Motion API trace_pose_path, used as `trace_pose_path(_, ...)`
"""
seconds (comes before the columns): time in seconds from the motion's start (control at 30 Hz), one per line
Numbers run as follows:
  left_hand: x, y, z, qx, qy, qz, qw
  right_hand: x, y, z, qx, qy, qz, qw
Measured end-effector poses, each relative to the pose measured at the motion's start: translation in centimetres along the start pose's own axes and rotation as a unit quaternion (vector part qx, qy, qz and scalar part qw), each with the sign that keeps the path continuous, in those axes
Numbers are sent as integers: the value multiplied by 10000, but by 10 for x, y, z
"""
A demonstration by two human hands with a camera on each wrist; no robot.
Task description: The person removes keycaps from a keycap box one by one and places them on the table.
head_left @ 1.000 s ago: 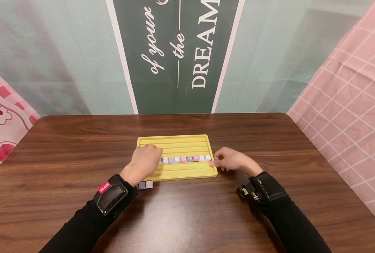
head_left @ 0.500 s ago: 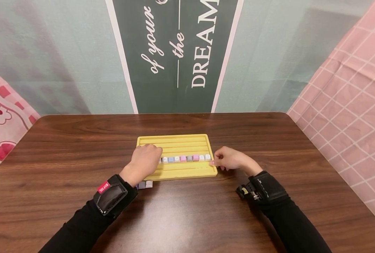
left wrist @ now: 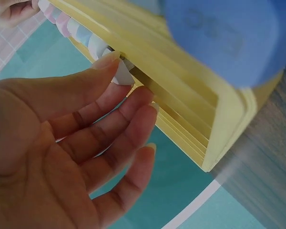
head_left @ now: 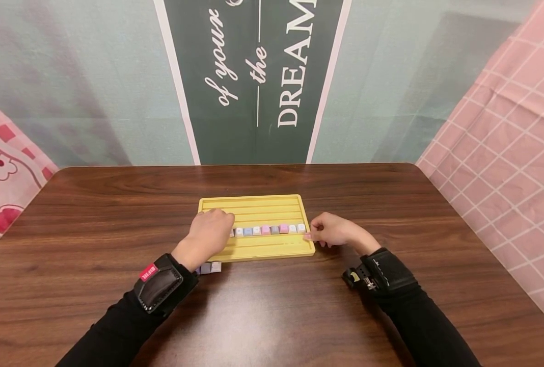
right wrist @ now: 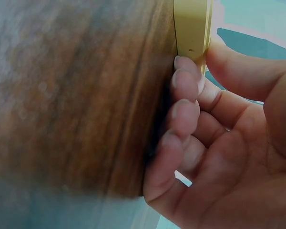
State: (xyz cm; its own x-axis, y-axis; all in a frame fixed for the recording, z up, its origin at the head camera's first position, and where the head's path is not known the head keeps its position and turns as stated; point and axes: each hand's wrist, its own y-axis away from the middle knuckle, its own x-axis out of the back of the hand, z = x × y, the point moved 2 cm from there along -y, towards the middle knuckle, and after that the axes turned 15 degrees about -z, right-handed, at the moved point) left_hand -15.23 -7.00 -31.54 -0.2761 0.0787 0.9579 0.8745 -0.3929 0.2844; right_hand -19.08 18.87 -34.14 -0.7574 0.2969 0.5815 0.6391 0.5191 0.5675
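A yellow ridged tray (head_left: pixel 258 251) lies on the table, and a row of pastel keycaps (head_left: pixel 265 230) runs along one of its grooves. My left hand (head_left: pixel 208 232) is over the tray's left part. In the left wrist view its thumb and index finger pinch a white keycap (left wrist: pixel 123 76) at the end of that row, while the other fingers are loosely bent. At the tray's right edge, my right hand (head_left: pixel 333 230) grips the rim between thumb and fingers; the right wrist view shows the tray corner (right wrist: pixel 193 28) there.
Several grey and purple keycaps (head_left: pixel 210 267) sit on the brown table (head_left: pixel 272 316) just before the tray, partly behind my left wrist. A blue keycap (left wrist: pixel 224 38) marked "ESC" looms close in the left wrist view. Behind the table hangs a printed cloth (head_left: pixel 253 137).
My left hand and wrist have shifted very slightly to the left. The right hand, the tray and the row of keycaps look the same.
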Motion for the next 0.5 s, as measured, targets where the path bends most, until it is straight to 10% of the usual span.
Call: trace_pose_path(0.5,1,7,-1,-156,-95,279,9994,1,0,-1,-46,-7,20,10000)
